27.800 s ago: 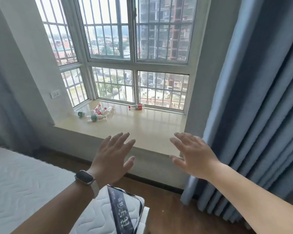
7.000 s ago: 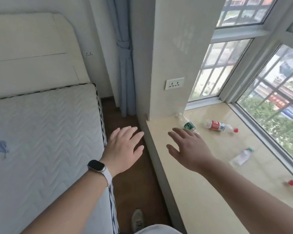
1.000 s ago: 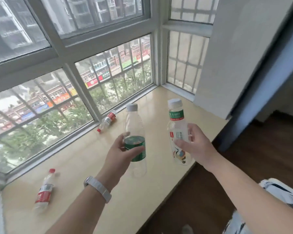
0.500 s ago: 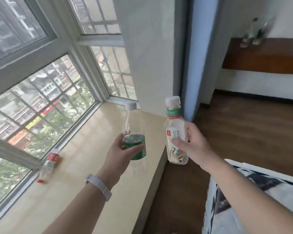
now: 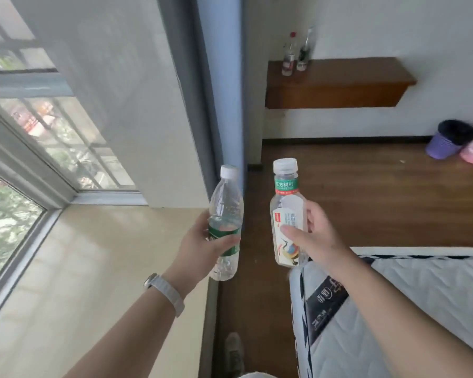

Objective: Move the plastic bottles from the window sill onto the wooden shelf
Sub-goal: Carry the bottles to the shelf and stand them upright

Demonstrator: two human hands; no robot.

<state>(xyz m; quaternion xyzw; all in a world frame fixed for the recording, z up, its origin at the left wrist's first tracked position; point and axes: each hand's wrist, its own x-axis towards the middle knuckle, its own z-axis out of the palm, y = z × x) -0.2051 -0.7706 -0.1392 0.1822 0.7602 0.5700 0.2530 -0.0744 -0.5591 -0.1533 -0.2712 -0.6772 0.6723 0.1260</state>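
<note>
Single head-worn wide-angle view, looking forward and down from standing height; both hands close in the centre foreground, window sill (image 5: 99,268) at lower left, mattress (image 5: 421,309) at lower right, wooden shelf (image 5: 336,85) far across the floor

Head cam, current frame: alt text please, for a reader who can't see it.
Each hand holds an upright plastic bottle: left hand a clear green-labelled bottle, right hand a white-labelled bottle. Ahead, a wooden shelf already carries two bottles.
</note>
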